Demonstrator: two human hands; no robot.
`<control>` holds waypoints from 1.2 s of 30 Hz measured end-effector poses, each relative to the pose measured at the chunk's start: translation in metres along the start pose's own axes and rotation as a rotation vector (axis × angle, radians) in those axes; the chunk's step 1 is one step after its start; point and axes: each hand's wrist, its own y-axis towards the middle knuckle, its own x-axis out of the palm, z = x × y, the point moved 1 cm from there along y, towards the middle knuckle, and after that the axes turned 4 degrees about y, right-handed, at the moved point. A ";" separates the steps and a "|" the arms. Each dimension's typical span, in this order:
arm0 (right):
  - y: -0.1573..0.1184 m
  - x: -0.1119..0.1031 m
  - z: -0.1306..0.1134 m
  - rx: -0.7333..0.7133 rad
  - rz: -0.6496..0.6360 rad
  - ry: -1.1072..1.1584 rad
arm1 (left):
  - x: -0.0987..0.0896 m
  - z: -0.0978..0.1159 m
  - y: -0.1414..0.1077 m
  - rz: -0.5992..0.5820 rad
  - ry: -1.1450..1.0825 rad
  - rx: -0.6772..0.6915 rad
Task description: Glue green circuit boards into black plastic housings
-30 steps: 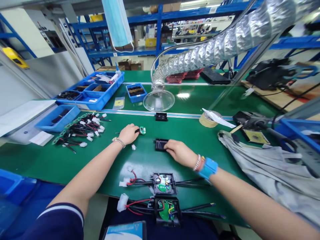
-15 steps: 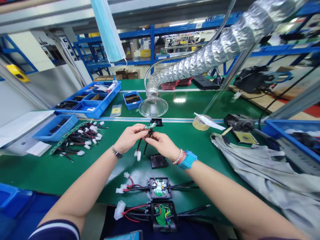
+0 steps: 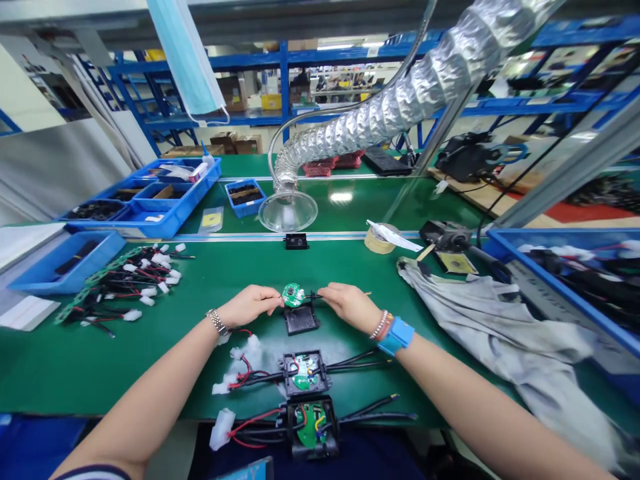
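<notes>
A small green circuit board [image 3: 291, 295] is stretched between my hands, just over the far edge of a black plastic case half [image 3: 302, 320]. My left hand [image 3: 255, 305] pinches at the board's left side, where wires run; white connectors [image 3: 253, 347] hang below the wrist. Black cable leaves the board's right side, and my right hand [image 3: 347, 307] is closed on it, with the tip showing beyond the fingers. Nearer me lie two black cases with green boards inside, an upper one [image 3: 305, 372] and a lower one [image 3: 313, 427], each with cables out both sides.
At left lies a pile of wired boards [image 3: 135, 280] beside a blue bin [image 3: 70, 260]. A fume hood funnel [image 3: 288, 212] hangs over the bench, with a black case part [image 3: 297, 241] below it. Tape [image 3: 380, 239] and grey cloth [image 3: 480, 313] lie right.
The board has come down toward me, from up close between both hands to over the case half. My hands have moved apart, the right now holding the cable. The view has shifted right.
</notes>
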 end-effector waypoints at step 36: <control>-0.008 -0.017 -0.038 0.402 0.449 0.558 | 0.030 -0.014 0.002 -0.022 -0.135 0.064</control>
